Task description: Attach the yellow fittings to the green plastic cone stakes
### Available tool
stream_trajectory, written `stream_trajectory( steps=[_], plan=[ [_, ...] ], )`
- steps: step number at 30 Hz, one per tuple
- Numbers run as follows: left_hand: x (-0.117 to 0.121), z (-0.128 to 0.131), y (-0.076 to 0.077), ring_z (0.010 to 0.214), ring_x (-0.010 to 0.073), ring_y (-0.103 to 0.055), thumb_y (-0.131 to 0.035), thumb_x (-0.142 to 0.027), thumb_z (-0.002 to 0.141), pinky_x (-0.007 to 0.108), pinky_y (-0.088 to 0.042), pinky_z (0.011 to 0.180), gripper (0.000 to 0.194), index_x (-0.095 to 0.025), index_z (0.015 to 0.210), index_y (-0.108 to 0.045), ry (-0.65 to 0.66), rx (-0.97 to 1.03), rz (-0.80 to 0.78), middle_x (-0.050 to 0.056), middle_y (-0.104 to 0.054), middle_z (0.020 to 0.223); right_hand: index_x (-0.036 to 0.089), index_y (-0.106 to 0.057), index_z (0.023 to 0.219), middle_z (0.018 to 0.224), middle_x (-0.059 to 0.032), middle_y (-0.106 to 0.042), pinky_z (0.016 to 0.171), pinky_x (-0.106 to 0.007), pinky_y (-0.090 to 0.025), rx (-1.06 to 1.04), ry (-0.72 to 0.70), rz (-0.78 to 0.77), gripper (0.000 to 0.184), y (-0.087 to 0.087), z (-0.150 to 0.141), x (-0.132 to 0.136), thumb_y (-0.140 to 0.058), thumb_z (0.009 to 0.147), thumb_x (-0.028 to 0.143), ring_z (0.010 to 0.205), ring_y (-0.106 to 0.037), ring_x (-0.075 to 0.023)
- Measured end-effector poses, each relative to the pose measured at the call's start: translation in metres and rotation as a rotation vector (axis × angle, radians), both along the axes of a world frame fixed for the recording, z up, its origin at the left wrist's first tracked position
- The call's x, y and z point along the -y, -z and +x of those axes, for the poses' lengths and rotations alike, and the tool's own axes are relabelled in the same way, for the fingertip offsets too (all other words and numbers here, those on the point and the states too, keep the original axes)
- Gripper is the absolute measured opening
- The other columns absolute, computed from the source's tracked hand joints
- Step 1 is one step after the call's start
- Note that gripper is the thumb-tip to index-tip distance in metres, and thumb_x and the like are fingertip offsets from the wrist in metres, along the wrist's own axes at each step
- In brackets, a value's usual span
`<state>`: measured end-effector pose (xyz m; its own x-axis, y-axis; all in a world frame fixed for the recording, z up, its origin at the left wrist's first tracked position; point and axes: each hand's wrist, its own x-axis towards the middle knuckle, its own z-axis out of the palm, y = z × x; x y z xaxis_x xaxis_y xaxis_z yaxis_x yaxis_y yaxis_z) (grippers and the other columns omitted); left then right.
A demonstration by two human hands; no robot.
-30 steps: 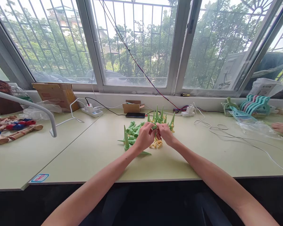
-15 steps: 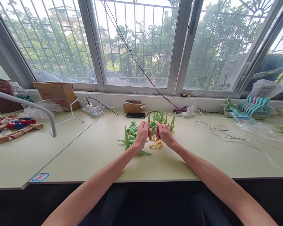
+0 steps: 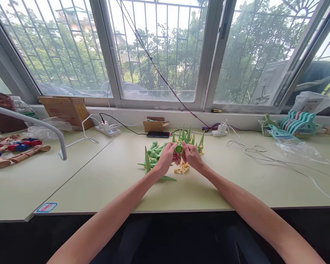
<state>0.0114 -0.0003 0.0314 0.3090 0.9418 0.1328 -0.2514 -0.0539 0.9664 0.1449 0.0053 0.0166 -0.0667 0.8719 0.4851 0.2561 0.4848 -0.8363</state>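
Now that the cone [image 3: 179, 149] has tipped mouth-on, its inside shows squarely; left hand [image 3: 167, 156] and right hand [image 3: 191, 156] share a narrow grip on it, above the surface [image 3: 181, 196], near yellow pegs [image 3: 184, 168].

A black phone [image 3: 158, 134] lies before an open cardboard box [image 3: 154, 126].

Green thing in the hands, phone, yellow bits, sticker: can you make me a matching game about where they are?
1. green piece
2. phone
3. yellow bits
4. sticker

A. near the front edge of the table
B. held by left hand and right hand
C. in front of the small box
D. in a loose pile

1-B; 2-C; 3-D; 4-A
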Motion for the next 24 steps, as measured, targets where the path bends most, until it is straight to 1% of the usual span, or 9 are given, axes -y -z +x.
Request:
stream_trajectory(
  steps=[5,11,14,17,21,24],
  plan=[
    [0.002,-0.001,-0.001,0.044,0.0114,-0.054,-0.055,-0.044,0.088,0.022,-0.042,0.04,0.028,-0.021,0.099,-0.044,-0.017,-0.09,0.143,-0.005,-0.053,0.059,0.022,-0.041,0.043,0.037,-0.0014,-0.047,0.046,-0.028,-0.037,0.01,0.032,0.011,0.066,-0.003,0.002,0.0,-0.037,0.094,0.064,0.037,-0.042,-0.0116],
    [0.0,0.0,0.004,0.047,0.0091,-0.057,-0.057,-0.047,0.087,0.02,-0.042,0.038,0.04,-0.022,0.114,-0.041,-0.035,-0.123,0.252,-0.004,-0.054,0.076,0.022,-0.037,0.043,0.035,0.0,-0.044,0.042,-0.027,-0.034,0.012,0.073,-0.01,0.064,-0.005,0.004,0.0,-0.04,0.093,0.063,0.034,-0.041,-0.0111],
    [-0.001,0.0,0.007,0.054,0.0099,-0.06,-0.057,-0.044,0.088,0.02,-0.045,0.039,0.041,-0.023,0.119,-0.042,-0.046,-0.127,0.302,0.0,-0.059,0.087,0.022,-0.037,0.044,0.035,-0.0002,-0.044,0.042,-0.028,-0.033,0.01,0.082,-0.007,0.063,-0.004,0.004,-0.003,-0.04,0.092,0.064,0.034,-0.04,-0.0115],
    [-0.003,0.0,0.01,0.058,0.0105,-0.062,-0.058,-0.039,0.087,0.021,-0.048,0.042,0.041,-0.023,0.123,-0.047,-0.071,-0.134,0.324,0.005,-0.064,0.1,0.022,-0.039,0.045,0.037,-0.0006,-0.045,0.042,-0.028,-0.035,-0.001,0.075,-0.008,0.063,-0.002,0.004,-0.004,-0.039,0.092,0.065,0.036,-0.042,-0.0123],
    [-0.005,0.0,0.011,0.056,0.0098,-0.06,-0.062,-0.035,0.084,0.021,-0.049,0.042,0.04,-0.022,0.122,-0.055,-0.102,-0.133,0.318,0.007,-0.067,0.104,0.022,-0.04,0.045,0.038,-0.0012,-0.046,0.044,-0.029,-0.037,-0.002,0.077,-0.009,0.064,-0.001,0.003,-0.005,-0.039,0.091,0.067,0.037,-0.044,-0.0131],
    [-0.005,0.0,0.009,0.058,0.0103,-0.061,-0.061,-0.037,0.085,0.021,-0.05,0.042,0.04,-0.021,0.121,-0.056,-0.117,-0.15,0.329,0.009,-0.066,0.107,0.022,-0.041,0.045,0.039,-0.0017,-0.048,0.045,-0.029,-0.038,0.02,0.097,0.005,0.065,-0.001,0.002,-0.005,-0.038,0.092,0.067,0.038,-0.044,-0.0127]
  ],
)
